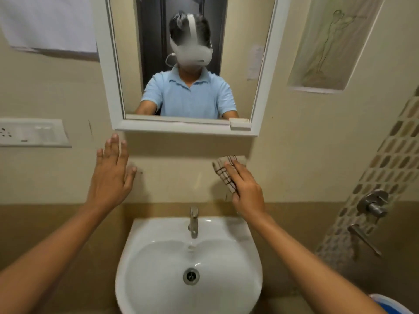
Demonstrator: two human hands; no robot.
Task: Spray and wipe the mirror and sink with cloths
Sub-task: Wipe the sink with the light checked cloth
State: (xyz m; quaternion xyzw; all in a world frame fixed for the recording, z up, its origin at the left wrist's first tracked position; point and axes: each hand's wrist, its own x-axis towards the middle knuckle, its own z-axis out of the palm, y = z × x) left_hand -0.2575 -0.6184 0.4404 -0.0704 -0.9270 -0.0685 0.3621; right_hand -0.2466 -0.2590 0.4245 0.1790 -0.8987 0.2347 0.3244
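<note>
A white-framed mirror (pixel 267 64) hangs on the beige wall above a white sink (pixel 145 232) with a steel tap (pixel 193 222). Below the mirror's lower left corner my left hand (pixel 111 175) is raised with straight, spread fingers and holds nothing. My right hand (pixel 246 188) is raised under the mirror's lower right corner and holds a beige cloth with dark brown checks (pixel 223 172) between fingers and thumb. The cloth hangs in front of the wall, just above the tap. No spray bottle shows in view.
A white switch and socket plate (pixel 34 132) is on the wall at left. Steel shower valves (pixel 373 203) sit on the tiled strip at right. A blue and white bucket rim (pixel 392 303) shows at the bottom right corner. Paper sheets (pixel 47 23) hang beside the mirror.
</note>
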